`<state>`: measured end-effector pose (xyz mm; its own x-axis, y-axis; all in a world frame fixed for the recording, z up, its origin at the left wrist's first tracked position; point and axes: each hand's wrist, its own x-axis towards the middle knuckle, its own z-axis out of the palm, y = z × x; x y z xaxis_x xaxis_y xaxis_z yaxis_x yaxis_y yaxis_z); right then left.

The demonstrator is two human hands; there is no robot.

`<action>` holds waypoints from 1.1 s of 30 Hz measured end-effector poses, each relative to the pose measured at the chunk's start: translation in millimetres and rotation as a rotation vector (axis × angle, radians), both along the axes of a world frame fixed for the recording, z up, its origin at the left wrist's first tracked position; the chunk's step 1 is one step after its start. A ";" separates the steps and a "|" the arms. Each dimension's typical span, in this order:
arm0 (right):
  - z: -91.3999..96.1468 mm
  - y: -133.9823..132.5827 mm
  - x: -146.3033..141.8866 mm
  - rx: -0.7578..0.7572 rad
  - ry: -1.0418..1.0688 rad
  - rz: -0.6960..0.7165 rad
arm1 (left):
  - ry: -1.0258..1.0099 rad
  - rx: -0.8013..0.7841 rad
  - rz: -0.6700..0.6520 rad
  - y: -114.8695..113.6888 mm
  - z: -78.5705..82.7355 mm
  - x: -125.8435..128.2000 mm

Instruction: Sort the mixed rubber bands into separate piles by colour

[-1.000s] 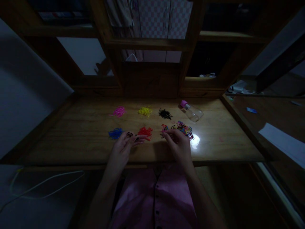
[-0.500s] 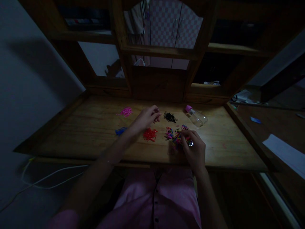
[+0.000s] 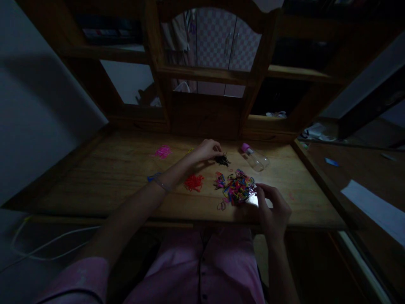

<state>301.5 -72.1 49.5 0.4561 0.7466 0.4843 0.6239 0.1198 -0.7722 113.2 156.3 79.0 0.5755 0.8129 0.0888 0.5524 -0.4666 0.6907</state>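
My left hand [image 3: 207, 150] reaches over to a small heap of black looped pieces [image 3: 223, 159], fingertips closed together at its left edge. What they pinch is too small to make out. At the right side of a mixed heap of multicoloured looped pieces [image 3: 238, 188], my right hand [image 3: 274, 207] has thumb and fingers closed together; any piece in them is hidden. The pieces look like small clips or bands. Left of the mixed heap lies a red heap [image 3: 194, 182]. A pink heap [image 3: 163, 151] and a blue one [image 3: 153, 177], partly behind my left forearm, are farther left.
A clear bottle with a purple cap [image 3: 255, 158] lies on the wooden desk [image 3: 104, 177] behind the mixed heap. Some yellow pieces [image 3: 190, 150] show past my left arm. Wooden shelves with a mirror rise at the back. White paper [image 3: 373, 207] lies on the surface at right.
My left hand has moved to the black heap. My right hand has drawn back from above the mixed heap to its right edge, uncovering more of it. The view has shifted slightly.
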 end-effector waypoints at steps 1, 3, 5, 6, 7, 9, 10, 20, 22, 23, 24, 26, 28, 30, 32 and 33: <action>-1.6 1.5 1.5 0.007 0.028 -0.019 | -0.004 0.017 0.009 -2.7 2.6 -2.5; -5.8 4.6 5.3 0.015 0.105 -0.047 | -0.016 0.068 0.023 -13.0 7.9 -8.3; -11.2 7.0 10.3 0.008 0.191 -0.065 | -0.036 0.121 0.009 -32.6 11.4 -14.6; -14.1 7.8 13.1 -0.002 0.235 -0.072 | -0.044 0.132 -0.017 -46.1 11.9 -17.6; -16.8 8.5 15.9 -0.012 0.274 -0.079 | -0.045 0.125 -0.055 -61.7 11.6 -20.3; -21.4 9.3 20.9 -0.028 0.336 -0.088 | -0.010 0.028 -0.155 -96.1 8.6 -23.8; -22.9 9.7 22.8 -0.030 0.359 -0.088 | -0.011 -0.008 -0.174 -112.9 6.2 -24.4; -25.6 10.6 28.5 -0.034 0.422 -0.056 | 0.012 -0.109 -0.210 -166.7 -27.9 -11.3; -26.5 10.1 29.1 -0.030 0.433 -0.050 | 0.025 -0.111 -0.223 -165.8 -31.3 -11.1; -27.0 10.0 29.3 -0.030 0.438 -0.050 | 0.032 -0.109 -0.226 -165.9 -32.0 -10.9; -27.4 9.8 29.5 -0.031 0.441 -0.050 | 0.034 -0.106 -0.225 -166.3 -32.2 -10.4; -28.1 9.7 30.0 -0.039 0.443 -0.051 | 0.030 -0.103 -0.207 -167.5 -31.9 -9.1; -28.5 9.7 30.6 -0.047 0.442 -0.050 | 0.017 -0.110 -0.173 -168.3 -32.1 -8.1; -28.5 9.6 31.2 -0.049 0.437 -0.044 | 0.000 -0.125 -0.133 -168.2 -33.3 -8.5; -28.2 9.4 31.3 -0.053 0.438 -0.031 | -0.005 -0.145 -0.101 -167.3 -34.8 -10.4; -27.9 9.2 31.1 -0.055 0.437 -0.024 | 0.000 -0.152 -0.094 -166.7 -35.2 -11.5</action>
<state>332.7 -62.9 21.6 0.6268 0.7526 0.2021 0.2391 0.0611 -0.9691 101.7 -10.4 43.8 0.6498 0.7595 -0.0311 0.5114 -0.4066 0.7571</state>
